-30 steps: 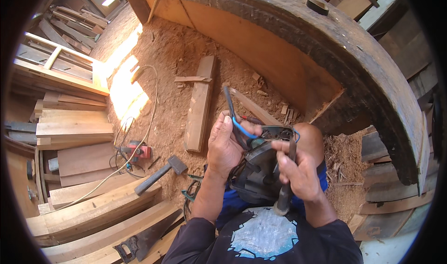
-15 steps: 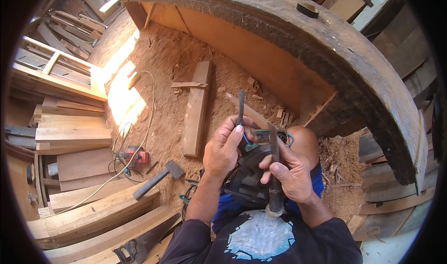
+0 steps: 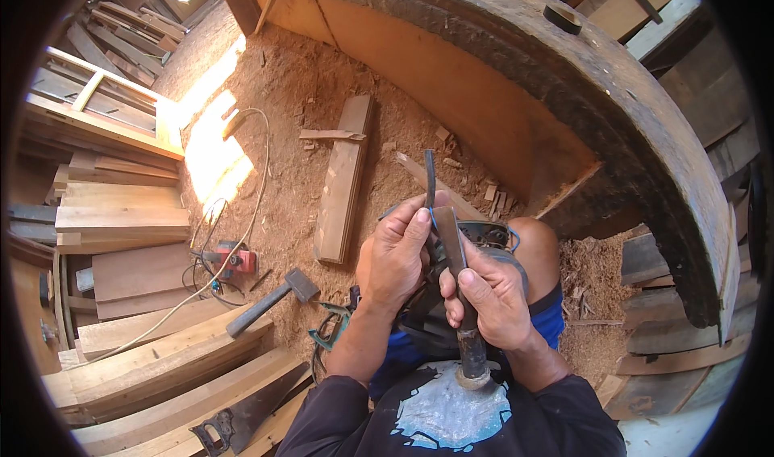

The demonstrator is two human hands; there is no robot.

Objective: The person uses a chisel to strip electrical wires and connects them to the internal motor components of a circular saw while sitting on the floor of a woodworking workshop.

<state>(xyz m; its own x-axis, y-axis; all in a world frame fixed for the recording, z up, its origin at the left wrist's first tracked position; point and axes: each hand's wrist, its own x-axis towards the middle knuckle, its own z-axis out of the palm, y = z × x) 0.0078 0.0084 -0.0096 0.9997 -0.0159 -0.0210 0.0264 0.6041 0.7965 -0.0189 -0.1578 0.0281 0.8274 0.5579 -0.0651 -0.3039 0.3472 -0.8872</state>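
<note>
My right hand (image 3: 493,300) is closed round a chisel (image 3: 451,243), its wide flat blade pointing up and away and its dark, ringed handle toward my chest. My left hand (image 3: 397,251) pinches a narrow dark strip (image 3: 430,175) that stands up past the fingertips; whether it is a cable end or a strap I cannot tell. A thin blue strand (image 3: 434,217) shows at the pinch. The chisel's blade end lies against or very near that strand. Under my hands, a dark object rests on my lap, mostly hidden by them.
Left of me lie a hammer (image 3: 274,302), a red power tool (image 3: 232,258) with a cord, a handsaw (image 3: 234,425) and stacked boards (image 3: 161,368). A plank (image 3: 345,183) lies on the sawdust ahead. A large curved wooden piece (image 3: 613,94) arches from ahead to my right, with a dark ring-shaped roll on it.
The chisel's blade has come over to the left, up to my left fingertips and the blue strand. Both hands are now closer together, and the view has shifted slightly.
</note>
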